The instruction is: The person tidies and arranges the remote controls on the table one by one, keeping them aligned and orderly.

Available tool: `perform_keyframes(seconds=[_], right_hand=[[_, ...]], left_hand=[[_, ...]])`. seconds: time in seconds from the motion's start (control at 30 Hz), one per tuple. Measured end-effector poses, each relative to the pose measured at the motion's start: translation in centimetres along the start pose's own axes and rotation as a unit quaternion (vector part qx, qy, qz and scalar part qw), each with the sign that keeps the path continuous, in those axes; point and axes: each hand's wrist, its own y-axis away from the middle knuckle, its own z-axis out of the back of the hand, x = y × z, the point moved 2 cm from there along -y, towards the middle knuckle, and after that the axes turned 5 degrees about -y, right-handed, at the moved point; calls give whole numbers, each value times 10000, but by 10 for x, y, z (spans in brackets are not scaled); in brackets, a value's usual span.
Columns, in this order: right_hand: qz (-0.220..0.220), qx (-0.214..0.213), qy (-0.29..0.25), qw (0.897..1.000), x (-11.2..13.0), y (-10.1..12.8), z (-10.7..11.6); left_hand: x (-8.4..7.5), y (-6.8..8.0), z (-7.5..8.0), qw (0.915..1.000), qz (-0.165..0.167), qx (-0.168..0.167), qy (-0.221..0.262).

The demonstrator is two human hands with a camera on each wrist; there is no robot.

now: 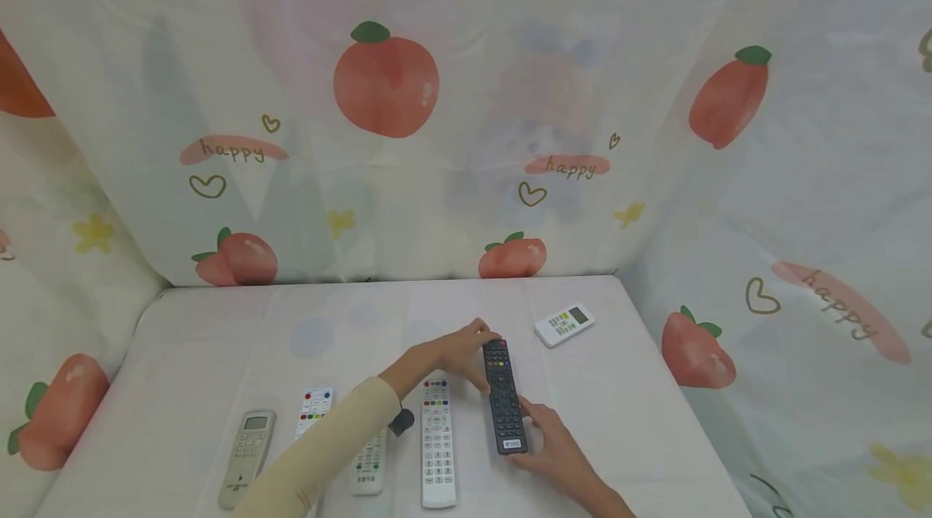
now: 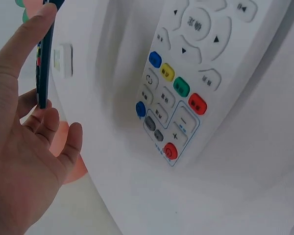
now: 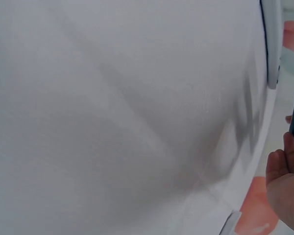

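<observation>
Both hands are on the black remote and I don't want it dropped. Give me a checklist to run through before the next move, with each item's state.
1. Left hand at the far end of the black remote: ok, fingers touch its top end.
2. Right hand at the near end: ok, fingers at its lower edge.
3. Firm grip round the remote: cannot tell, both hands only show fingertip contact.
4. Clear of the long white remote: ok, a gap shows between them.
5. Small white remote out of the way: ok, it lies apart, farther back.
6. Table space to the right: ok, bare cloth there.
</observation>
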Motion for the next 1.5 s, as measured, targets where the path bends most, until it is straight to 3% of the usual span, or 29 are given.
perform_keyframes(seconds=[0.3,0.63,1.5], right_hand=[[-25,72,98,9999,-8,17,-6],[-498,127,168,9985,-19,25,-13],[-336,135,614,9975,-33,24,-20]], left_hand=[[-9,4,-18,9992,24,-6,-397],[-8,3,-40,9976,119,-21,-686],[-7,-3,-59,9927,294,-37,-1169]])
